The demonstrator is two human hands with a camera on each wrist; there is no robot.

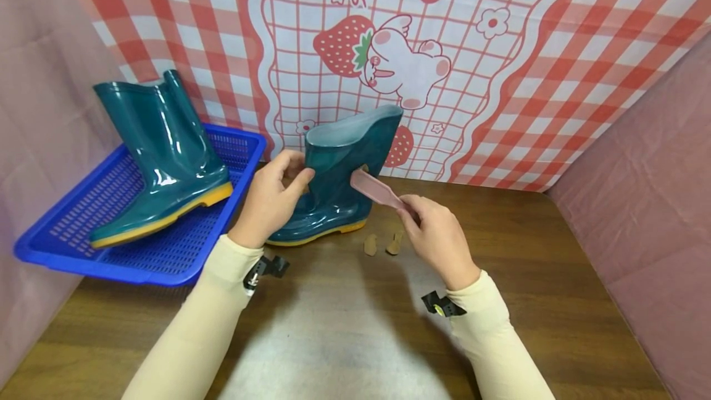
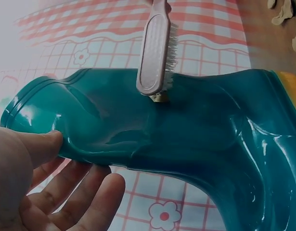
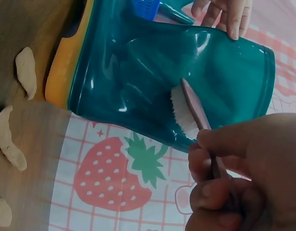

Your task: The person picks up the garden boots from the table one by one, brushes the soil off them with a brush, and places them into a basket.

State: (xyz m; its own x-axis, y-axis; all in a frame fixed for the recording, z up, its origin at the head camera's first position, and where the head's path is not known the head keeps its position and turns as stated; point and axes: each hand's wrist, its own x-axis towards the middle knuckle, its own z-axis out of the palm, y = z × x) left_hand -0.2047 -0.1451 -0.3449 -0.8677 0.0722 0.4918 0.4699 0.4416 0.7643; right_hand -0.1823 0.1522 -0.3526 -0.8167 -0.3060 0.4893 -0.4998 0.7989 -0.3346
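Note:
A dark green rain boot [image 1: 333, 187] with a yellow sole stands upright on the table, its shaft leaning right. My left hand [image 1: 276, 193] pinches the front of the shaft near the top, thumb on one side and fingers on the other. In my right hand [image 1: 436, 233] is the handle of a pink brush [image 1: 374, 189] with white bristles [image 3: 182, 110]. The bristles face the side of the shaft; whether they touch it I cannot tell. A small tan lump [image 2: 160, 97] shows on the boot beside the brush head.
Left of the boot, a blue plastic basket [image 1: 133, 273] holds a second green rain boot [image 1: 166, 153]. Several tan flakes lie on the wooden table [image 1: 344, 326], one flake [image 1: 370, 245] near the heel. A checked strawberry cloth [image 1: 489, 79] hangs close behind the boot.

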